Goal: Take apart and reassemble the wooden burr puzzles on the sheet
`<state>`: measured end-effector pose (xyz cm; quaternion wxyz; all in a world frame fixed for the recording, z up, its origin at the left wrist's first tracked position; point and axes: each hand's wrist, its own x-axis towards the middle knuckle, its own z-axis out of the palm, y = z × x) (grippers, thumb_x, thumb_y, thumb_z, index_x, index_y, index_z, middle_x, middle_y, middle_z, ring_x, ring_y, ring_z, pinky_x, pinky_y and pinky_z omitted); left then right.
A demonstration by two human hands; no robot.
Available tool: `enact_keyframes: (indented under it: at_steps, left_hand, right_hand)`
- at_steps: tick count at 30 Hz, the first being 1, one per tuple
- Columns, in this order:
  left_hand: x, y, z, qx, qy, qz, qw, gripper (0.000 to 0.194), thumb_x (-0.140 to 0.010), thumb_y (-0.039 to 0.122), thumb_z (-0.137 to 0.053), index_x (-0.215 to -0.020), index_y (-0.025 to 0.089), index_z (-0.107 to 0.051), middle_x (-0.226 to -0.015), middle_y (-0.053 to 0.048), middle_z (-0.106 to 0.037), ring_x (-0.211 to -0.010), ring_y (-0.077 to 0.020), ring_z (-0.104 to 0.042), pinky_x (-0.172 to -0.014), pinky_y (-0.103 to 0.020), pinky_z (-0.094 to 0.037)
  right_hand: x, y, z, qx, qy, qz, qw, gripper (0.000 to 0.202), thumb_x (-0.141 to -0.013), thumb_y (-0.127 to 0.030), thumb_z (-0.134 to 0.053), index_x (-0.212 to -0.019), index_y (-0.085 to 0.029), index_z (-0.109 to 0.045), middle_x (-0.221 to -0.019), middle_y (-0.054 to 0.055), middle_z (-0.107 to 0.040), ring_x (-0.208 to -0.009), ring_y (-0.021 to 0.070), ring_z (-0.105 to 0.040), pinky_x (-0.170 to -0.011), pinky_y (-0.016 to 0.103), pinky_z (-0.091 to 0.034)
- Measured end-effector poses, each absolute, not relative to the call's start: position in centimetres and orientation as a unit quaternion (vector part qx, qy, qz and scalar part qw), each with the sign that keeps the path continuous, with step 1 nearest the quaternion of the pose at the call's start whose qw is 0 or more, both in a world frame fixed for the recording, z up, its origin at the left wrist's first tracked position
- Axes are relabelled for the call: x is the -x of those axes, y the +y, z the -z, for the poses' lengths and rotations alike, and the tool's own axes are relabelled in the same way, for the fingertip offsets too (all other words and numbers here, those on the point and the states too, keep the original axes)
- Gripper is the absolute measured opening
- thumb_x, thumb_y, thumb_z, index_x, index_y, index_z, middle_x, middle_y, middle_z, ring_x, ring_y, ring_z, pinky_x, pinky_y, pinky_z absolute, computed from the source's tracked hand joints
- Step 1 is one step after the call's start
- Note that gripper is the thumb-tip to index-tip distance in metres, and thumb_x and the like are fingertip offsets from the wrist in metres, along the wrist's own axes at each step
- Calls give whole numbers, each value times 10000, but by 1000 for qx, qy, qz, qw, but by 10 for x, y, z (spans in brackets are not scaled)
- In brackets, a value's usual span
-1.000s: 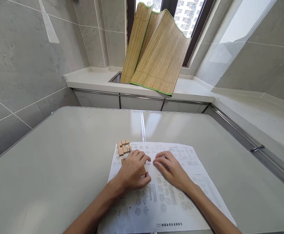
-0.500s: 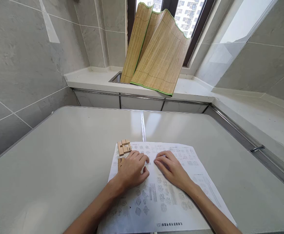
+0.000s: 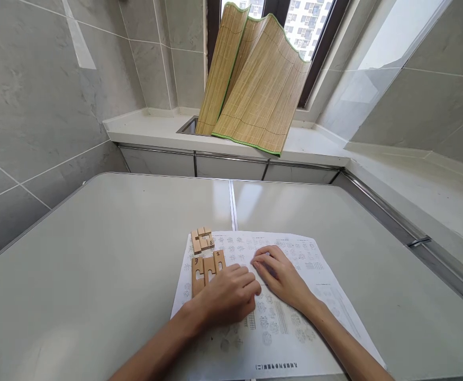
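Observation:
My left hand is low over the sheet, its fingers curled in and pointing right; the back of the hand hides whatever may be in them. It partly covers three flat wooden pieces with cut-out slots. The left wooden piece bears a number, and the right wooden piece is marked 2. A middle wooden piece lies between them. Just beyond sits a group of small notched wooden blocks. My right hand rests on the printed paper sheet, fingers loosely bent and apart, holding nothing visible.
The sheet lies on a pale table with a seam down its middle. Behind the table is a white ledge, where a bamboo mat leans against the window. Grey tiled walls flank both sides.
My left hand has shifted right and toward me, its fingers more curled. The middle and right flat wooden pieces are now uncovered. My right hand stays put.

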<state>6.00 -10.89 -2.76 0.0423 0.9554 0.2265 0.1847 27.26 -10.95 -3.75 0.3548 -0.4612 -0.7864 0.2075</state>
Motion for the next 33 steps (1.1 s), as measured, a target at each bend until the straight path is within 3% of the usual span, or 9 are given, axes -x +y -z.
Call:
enact_keyframes:
  at_steps: [4, 16, 33]
  left_hand:
    - [-68, -118, 34, -967, 188, -168, 47, 130, -862, 85, -543, -850, 198, -608, -787, -11, -696, -700, -176, -608, -681, -324, -460]
    - [-70, -117, 40, -961, 201, -176, 74, 136, -856, 80, -551, -888, 195, -616, -776, 1, -701, -715, -168, -631, -715, -306, -485]
    - [-70, -118, 38, -956, 208, -186, 86, 148, -840, 69, -544, -869, 189, -625, -751, -8, -694, -690, -170, -643, -680, -297, -479]
  right_hand:
    - [-272, -109, 40, 463, -784, -212, 356, 192, -1083, -274, -501, -996, -265, -672, -1101, 90, -658, -1062, 265, -637, -897, 460, -585]
    - [-272, -109, 43, 464, -784, -202, 360, 155, -1056, -205, -534, -986, -267, -658, -1084, 77, -667, -1031, 256, -652, -875, 440, -585]
    - [-273, -108, 44, 464, -782, -217, 356, 167, -1066, -234, -517, -989, -270, -660, -1100, 82, -656, -1053, 264, -645, -894, 453, -572]
